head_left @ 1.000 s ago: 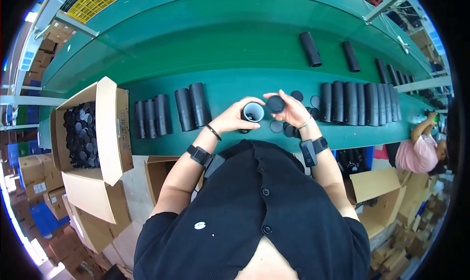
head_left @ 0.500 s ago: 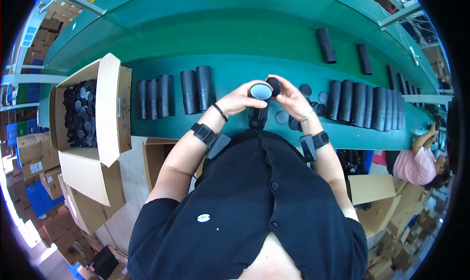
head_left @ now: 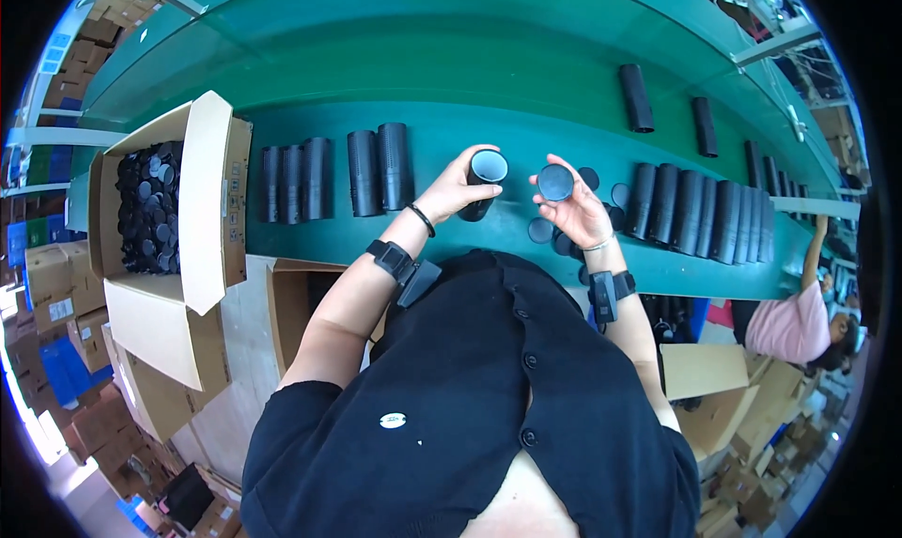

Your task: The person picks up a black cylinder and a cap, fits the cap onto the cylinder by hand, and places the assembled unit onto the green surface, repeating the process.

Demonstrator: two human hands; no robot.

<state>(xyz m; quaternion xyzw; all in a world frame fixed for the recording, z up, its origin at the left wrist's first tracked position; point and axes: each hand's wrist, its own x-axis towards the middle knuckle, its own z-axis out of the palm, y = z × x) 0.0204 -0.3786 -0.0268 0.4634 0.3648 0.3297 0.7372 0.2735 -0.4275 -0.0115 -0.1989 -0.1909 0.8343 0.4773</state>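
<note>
My left hand (head_left: 458, 190) is closed around a black ribbed tube (head_left: 476, 209), whose round top faces up and shows a pale inside. Held in the fingers of my right hand (head_left: 584, 217) is a black round cap (head_left: 555, 183), its flat face turned upward. A gap separates the cap from the tube. Just beyond and below my right hand, several loose caps (head_left: 540, 230) lie on the green table, some partly hidden by the hand.
Black tubes stand in groups at left (head_left: 363, 171) and right (head_left: 691, 214). Two more tubes (head_left: 636, 98) lie farther back. An open carton (head_left: 209, 209) at left holds many caps. Another carton (head_left: 709, 374) stands at lower right. A person in pink (head_left: 785, 329) works at far right.
My right hand has moved right, away from the tube, and turned so the cap's flat face shows. My left hand still grips the tube. The person at right has stretched out an arm.
</note>
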